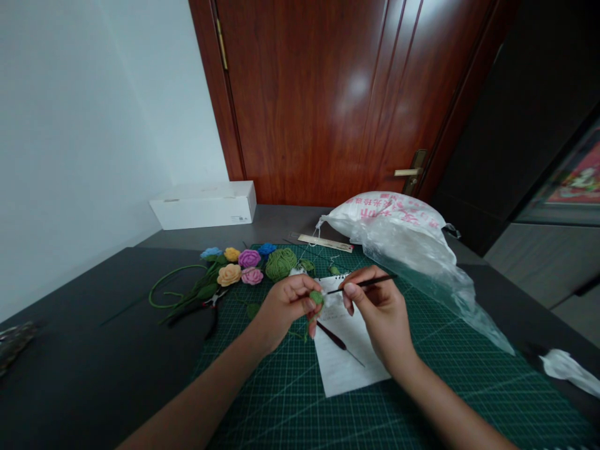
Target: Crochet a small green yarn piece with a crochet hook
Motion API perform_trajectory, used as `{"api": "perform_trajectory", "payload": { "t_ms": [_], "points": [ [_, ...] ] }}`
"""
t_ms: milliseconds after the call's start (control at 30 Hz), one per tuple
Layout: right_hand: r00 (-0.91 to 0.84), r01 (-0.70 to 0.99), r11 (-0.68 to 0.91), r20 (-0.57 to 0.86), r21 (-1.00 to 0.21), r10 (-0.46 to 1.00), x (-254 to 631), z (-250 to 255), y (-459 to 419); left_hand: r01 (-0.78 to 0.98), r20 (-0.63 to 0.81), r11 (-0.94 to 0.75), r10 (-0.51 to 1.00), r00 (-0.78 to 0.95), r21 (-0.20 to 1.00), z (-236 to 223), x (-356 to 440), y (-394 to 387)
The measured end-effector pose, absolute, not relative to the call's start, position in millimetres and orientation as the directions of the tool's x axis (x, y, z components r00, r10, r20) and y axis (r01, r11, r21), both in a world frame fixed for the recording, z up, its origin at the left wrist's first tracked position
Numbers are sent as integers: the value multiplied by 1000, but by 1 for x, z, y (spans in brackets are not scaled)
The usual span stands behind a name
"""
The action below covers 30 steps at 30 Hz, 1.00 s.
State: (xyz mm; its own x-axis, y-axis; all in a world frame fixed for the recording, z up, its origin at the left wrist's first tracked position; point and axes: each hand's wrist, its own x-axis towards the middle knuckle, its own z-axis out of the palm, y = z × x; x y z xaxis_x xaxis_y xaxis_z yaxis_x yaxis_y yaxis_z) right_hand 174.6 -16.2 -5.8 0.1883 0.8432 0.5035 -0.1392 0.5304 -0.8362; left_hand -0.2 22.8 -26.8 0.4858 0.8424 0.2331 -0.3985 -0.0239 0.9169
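My left hand (290,306) pinches a small green crocheted piece (317,297), with green yarn hanging below it. In my right hand (382,309) is a slim black pointed tool (370,282); its exact kind is not clear. The tool's tip points at the green piece, close to a bit of white fluff; whether they touch I cannot tell. Beneath my hands lies a sheet of paper (335,375) with faint writing. Across the sheet rests a crochet hook (332,335) with a dark handle and thin metal shaft.
A green cutting mat (272,400) covers the desk. Crocheted flowers (229,275), a green yarn ball (281,264) and black-handled pliers (213,306) lie left. A ruler (325,242) and a plastic bag of white filling (394,219) sit behind; a white box (206,206) stands back left.
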Motion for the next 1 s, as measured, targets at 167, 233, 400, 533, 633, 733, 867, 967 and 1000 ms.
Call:
{"api": "perform_trajectory", "payload": {
  "t_ms": [167,233,400,533,633,733,867,967,1000],
  "points": [
    [157,-211,464,438,-861,885,176,-7,-13,-398,229,-15,837,496,917,-26,0,22],
    [139,-238,444,422,-864,896,177,-8,-11,-396,228,-14,835,501,918,-27,0,22],
    [92,-259,436,427,-862,899,174,-8,-12,-388,224,-11,832,508,921,-29,1,21],
    [51,-295,436,442,-850,895,172,-8,-12,-388,231,-16,827,513,922,-30,1,19],
    [38,-303,419,429,-856,902,173,-8,-10,-388,241,-27,822,516,921,-30,1,19],
    [27,-294,408,420,-864,907,175,-9,-8,-393,261,-44,814,519,918,-29,1,18],
    [20,-291,395,407,-871,913,175,-10,-7,-394,283,-62,798,532,917,-29,0,18],
    [6,-273,381,394,-883,919,176,-9,-7,-392,289,-67,790,541,918,-28,0,18],
    [0,-268,377,392,-886,920,177,-9,-7,-391,290,-68,787,545,918,-28,0,18]
  ]
}}
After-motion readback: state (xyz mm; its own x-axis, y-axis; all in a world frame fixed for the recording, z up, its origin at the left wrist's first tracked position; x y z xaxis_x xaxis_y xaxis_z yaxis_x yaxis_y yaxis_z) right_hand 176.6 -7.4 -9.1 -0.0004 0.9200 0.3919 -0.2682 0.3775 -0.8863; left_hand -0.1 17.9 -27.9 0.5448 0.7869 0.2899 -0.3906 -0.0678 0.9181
